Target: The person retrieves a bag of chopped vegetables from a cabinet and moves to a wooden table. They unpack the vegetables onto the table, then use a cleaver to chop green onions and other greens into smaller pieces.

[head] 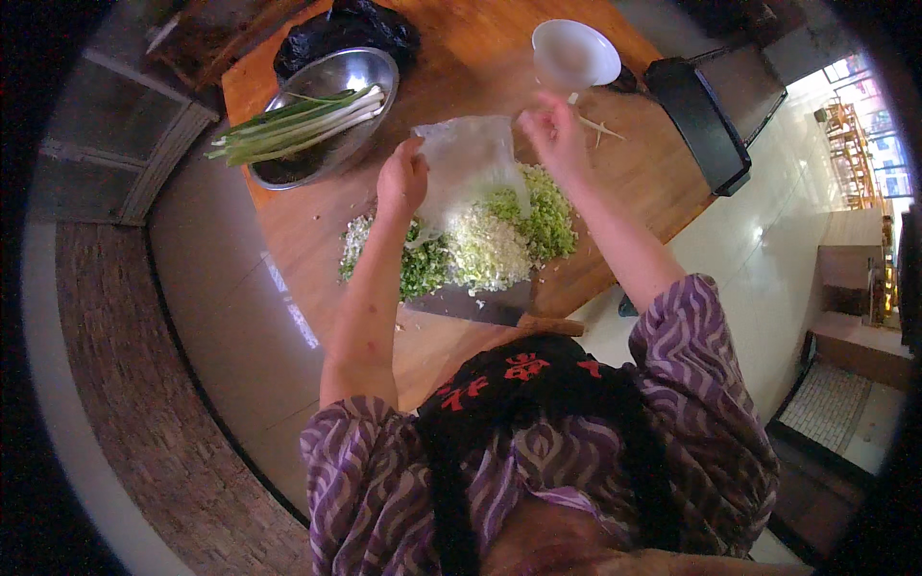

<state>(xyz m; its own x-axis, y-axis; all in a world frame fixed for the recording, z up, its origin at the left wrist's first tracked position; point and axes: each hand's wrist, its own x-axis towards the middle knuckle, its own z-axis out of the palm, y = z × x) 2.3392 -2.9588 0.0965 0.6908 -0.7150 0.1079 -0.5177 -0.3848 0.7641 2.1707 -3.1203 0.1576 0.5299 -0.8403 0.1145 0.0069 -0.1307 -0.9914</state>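
Observation:
A translucent plastic bag (pixel 468 158) hangs above heaps of chopped vegetables on the wooden table (pixel 302 245). My left hand (pixel 403 180) grips its upper left edge. Near the bag's upper right corner is my right hand (pixel 556 133), blurred, with fingers bent; whether it touches the bag is unclear. Chopped green scallion (pixel 423 268) lies at the left, pale chopped pieces (pixel 490 248) in the middle and yellow-green ones (pixel 551 227) at the right. In front of the heaps rests a cleaver, its dark blade (pixel 468 306) flat and its wooden handle (pixel 555 325) pointing right.
Whole scallions (pixel 310 129) lie across a tilted steel bowl (pixel 378 72) at the back left, beside a black plastic bag (pixel 346 36). A white bowl (pixel 576 54) stands at the back right, near loose pale scraps (pixel 598 128). A black chair (pixel 699 129) adjoins the table's right edge.

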